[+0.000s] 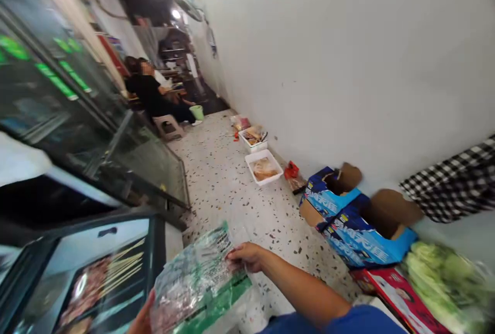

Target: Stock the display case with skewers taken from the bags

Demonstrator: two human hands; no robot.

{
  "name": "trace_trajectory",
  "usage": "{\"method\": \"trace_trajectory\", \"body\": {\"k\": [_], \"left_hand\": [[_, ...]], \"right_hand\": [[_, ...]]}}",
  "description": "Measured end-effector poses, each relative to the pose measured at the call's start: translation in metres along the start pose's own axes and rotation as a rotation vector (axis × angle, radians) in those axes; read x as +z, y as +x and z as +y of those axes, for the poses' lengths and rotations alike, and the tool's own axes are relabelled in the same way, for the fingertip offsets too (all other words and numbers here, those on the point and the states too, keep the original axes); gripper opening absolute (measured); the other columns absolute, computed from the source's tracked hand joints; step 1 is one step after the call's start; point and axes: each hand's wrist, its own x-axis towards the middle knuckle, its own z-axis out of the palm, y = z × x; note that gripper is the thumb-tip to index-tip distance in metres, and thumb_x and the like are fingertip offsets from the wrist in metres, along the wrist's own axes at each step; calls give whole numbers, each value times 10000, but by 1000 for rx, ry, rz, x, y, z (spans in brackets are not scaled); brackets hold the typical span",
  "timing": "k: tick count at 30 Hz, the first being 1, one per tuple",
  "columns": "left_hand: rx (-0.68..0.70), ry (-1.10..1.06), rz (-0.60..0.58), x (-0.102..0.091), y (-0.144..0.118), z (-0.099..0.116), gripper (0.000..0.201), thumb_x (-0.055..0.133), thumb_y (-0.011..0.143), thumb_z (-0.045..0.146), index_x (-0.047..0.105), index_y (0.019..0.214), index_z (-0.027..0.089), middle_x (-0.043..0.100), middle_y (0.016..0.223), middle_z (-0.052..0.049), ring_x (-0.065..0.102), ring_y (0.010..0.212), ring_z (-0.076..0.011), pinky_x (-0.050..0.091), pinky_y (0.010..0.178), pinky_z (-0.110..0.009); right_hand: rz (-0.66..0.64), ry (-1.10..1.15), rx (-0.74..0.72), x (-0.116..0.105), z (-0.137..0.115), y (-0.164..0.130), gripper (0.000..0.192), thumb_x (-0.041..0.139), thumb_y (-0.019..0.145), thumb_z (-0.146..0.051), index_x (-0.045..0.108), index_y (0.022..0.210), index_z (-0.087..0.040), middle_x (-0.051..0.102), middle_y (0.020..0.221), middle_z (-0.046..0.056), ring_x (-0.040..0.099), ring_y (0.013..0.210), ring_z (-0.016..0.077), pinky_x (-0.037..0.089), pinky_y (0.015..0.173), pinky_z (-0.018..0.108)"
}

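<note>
Both hands gripping plastic bag (199, 282): right hand (247, 255) pinches top edge, left hand (142, 318) supports underneath. Keep it level over the display case (96, 272).

A narrow passage ran between a plain white wall (348, 55) and a glass-fronted display case (77, 133), over a speckled terrazzo floor (224, 179). White trays (263, 167) and blue cardboard boxes (348, 220) lined the wall's foot. A ceiling lamp (176, 14) glowed far down the passage.
</note>
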Motion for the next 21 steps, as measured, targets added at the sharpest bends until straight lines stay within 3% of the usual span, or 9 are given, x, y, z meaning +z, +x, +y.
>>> {"method": "trace_trajectory", "body": {"k": [3,5,7,9,11,15,18,21], "left_hand": [[-175,184,-79,60,55,15,719,649,689,234,350,1343,233,697,848,-34,653,764,-292,523,563,-362],[-146,344,-120,95,89,32,845,666,643,112,266,1377,237,694,889,-34,651,782,-290,531,607,-367],[-79,436,-227,127,121,61,865,675,621,61,283,1369,252,685,948,-26,639,860,-276,538,673,-352],[-73,411,-374,159,153,98,766,661,635,41,388,1318,252,669,1009,-25,629,909,-246,543,700,-289],[-109,322,-450,192,187,139,646,604,673,13,463,1264,234,672,989,-33,656,808,-208,551,618,-219],[-363,261,-292,259,256,215,524,412,774,-31,401,1282,97,632,627,-49,570,403,-131,469,355,-144],[-455,203,-224,313,302,258,497,317,818,-30,360,1296,98,603,620,-57,572,405,-117,461,364,-110],[-509,184,-225,371,341,285,514,250,801,-59,371,1272,106,614,704,-85,614,489,-125,472,401,-97]], "right_hand": [[37,120,-28,-52,-11,11,62,586,686,-90,604,744,-105,509,476,-37,496,437,82,420,549,227],[156,167,-67,-82,-20,24,73,537,673,-41,581,690,-97,494,453,-36,458,404,65,387,506,195],[238,209,-62,-111,-36,40,115,492,639,-9,559,672,-97,526,477,-17,480,418,76,398,503,198],[194,263,-64,-137,-60,58,168,478,604,-9,551,715,-111,557,521,-7,522,454,100,431,522,224],[174,313,-93,-158,-92,82,222,483,601,-28,541,783,-142,555,532,-25,511,423,104,422,479,219],[327,455,-46,-182,-165,143,146,466,685,-80,498,788,-179,470,448,-67,403,306,83,300,366,159],[382,568,-100,-192,-210,183,64,448,748,-121,495,736,-162,427,424,-69,379,315,62,267,369,141],[444,644,-223,-208,-236,203,83,462,736,-110,532,752,-151,490,478,-53,429,379,61,320,422,156]]}}
